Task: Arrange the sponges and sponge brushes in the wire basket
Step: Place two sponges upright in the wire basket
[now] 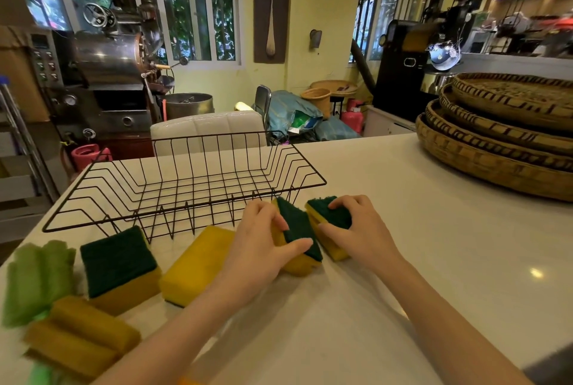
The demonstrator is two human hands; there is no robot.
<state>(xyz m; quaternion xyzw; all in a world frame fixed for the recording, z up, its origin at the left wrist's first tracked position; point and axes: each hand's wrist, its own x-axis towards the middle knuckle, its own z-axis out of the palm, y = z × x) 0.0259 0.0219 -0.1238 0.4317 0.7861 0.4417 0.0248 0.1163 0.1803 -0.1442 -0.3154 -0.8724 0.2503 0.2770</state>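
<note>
Yellow-green sponge (299, 237) pinched in my left hand (263, 239), thumb over scour pad; second sponge (330, 226) under right hand (359, 229), fingers curled on top. Wire basket (186, 186) just beyond both grips, empty. Spare sponges left of left hand. Risk: soft foam squashes, slips w/ loose pinch; corner could snag basket rim.

Ridged yellow sponges (80, 335) blurred; green scourer (34, 279) blurred, frame-cut.

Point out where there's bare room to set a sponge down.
The wire basket is empty inside. The counter is bare between the right hand and the woven trays. Left of the left hand, sponges crowd the edge.
</note>
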